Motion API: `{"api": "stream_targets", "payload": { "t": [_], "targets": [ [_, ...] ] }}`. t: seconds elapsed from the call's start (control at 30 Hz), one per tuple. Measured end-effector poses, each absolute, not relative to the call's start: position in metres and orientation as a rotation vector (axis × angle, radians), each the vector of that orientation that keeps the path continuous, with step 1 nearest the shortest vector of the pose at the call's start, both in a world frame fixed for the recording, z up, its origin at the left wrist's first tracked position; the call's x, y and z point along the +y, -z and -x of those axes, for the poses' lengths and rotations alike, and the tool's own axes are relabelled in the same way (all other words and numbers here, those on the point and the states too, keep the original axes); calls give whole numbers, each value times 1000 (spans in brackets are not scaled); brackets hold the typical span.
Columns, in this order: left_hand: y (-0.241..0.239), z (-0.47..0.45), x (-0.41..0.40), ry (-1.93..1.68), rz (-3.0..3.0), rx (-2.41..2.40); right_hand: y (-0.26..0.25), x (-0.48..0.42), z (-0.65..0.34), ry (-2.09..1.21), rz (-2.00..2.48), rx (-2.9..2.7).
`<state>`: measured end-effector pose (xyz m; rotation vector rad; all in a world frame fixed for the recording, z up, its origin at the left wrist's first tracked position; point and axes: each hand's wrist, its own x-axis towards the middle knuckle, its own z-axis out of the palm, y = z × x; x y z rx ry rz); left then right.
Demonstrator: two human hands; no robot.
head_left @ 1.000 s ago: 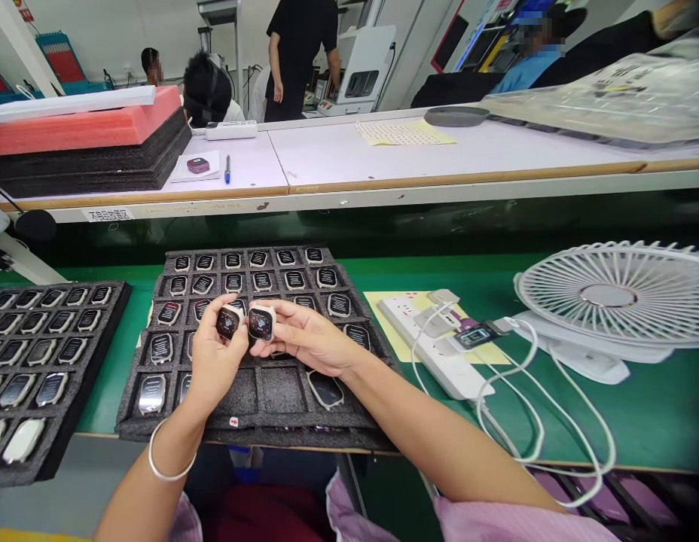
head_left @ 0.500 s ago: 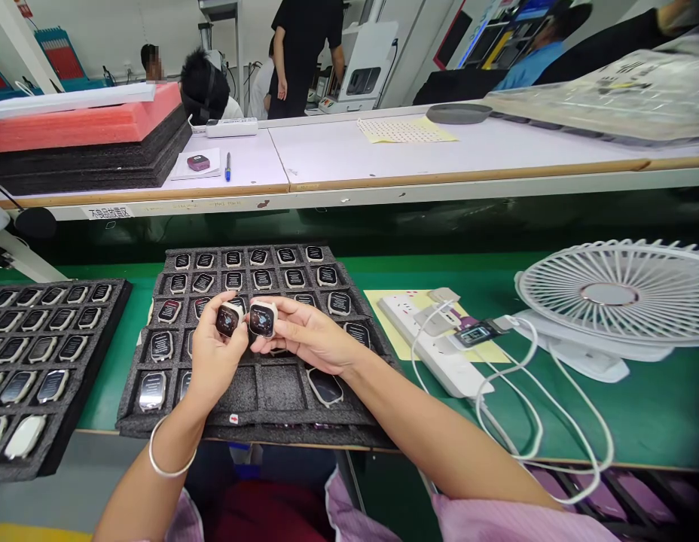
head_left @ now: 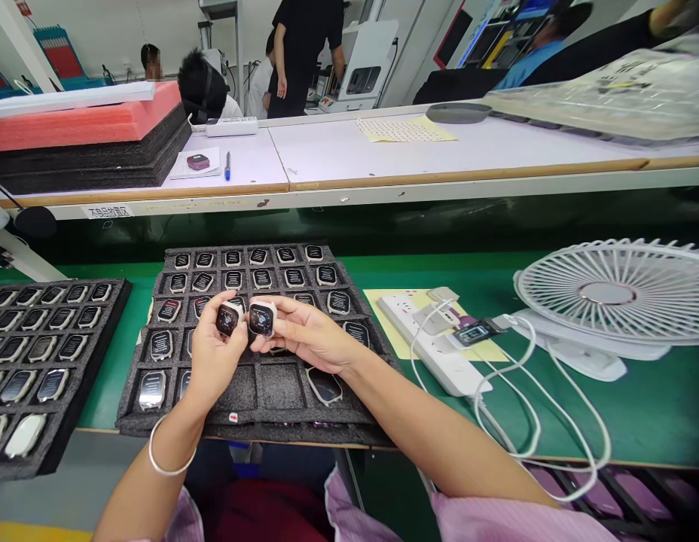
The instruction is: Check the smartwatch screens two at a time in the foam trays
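Note:
My left hand point(head_left: 215, 352) is closed around a smartwatch case point(head_left: 227, 320) with a pale frame and a lit dark screen. Beside it, my right hand point(head_left: 304, 331) pinches a second smartwatch case point(head_left: 262, 320), its screen lit too. Neither watch has a strap. The two are held side by side, screens up, above a black foam tray point(head_left: 242, 391). Rows of similar watches, such as one at the tray's near left point(head_left: 152, 390), lie in its square compartments. My hands and forearms hide part of the tray.
Another foam tray of watches point(head_left: 67, 410) lies at left. On the right are a white power strip point(head_left: 434, 346) with chargers, looping white cables point(head_left: 535, 421) and a white fan point(head_left: 609, 293). A raised shelf point(head_left: 327, 162) with foam sheets point(head_left: 83, 128) runs behind. Several people are beyond it.
Both hands and the two watches stay almost exactly in place. In the background, a dark-sleeved arm at upper right has shifted slightly.

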<state>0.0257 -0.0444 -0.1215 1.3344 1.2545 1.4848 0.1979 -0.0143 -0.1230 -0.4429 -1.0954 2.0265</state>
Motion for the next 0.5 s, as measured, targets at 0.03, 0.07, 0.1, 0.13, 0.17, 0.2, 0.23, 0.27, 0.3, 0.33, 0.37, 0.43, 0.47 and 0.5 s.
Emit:
{"api": "stream_targets", "payload": {
  "t": [0.03,0.07,0.1,0.13,0.17,0.2,0.23,0.27,0.3,0.33,0.37,0.43,0.47,0.5],
  "targets": [
    [121,-26,-44,-1481,-1332,1254,122,-14,-198,-2028,440,-1100],
    [121,-26,-45,-1479,-1330,1253,122,-14,-198,-2030,437,-1103],
    [121,-26,-45,-1476,-1329,1252,121,-15,-198,-2031,433,-1104],
    [121,-26,-45,-1476,-1327,1253,121,-15,-198,-2033,431,-1102],
    [121,-26,-45,-1478,-1326,1254,121,-15,-198,-2035,431,-1097],
    [121,-26,-45,-1484,-1323,1255,121,-15,-198,-2036,434,-1092],
    [121,-26,-45,-1490,-1321,1253,121,-15,-198,-2037,437,-1086],
    [121,-26,-45,-1496,-1319,1250,121,-15,-198,-2037,441,-1083],
    [122,-26,-45,-1500,-1317,1247,122,-15,-198,-2037,446,-1084],
    [122,-26,-45,-1502,-1316,1245,122,-15,-198,-2037,448,-1087],
    [122,-26,-45,-1500,-1317,1243,122,-15,-198,-2037,447,-1090],
    [122,-26,-45,-1492,-1325,1241,122,-15,-198,-2038,439,-1098],
    [122,-25,-45,-1490,-1330,1240,122,-15,-198,-2036,434,-1103],
    [122,-25,-45,-1488,-1336,1242,122,-15,-198,-2034,433,-1108]
  ]
}}
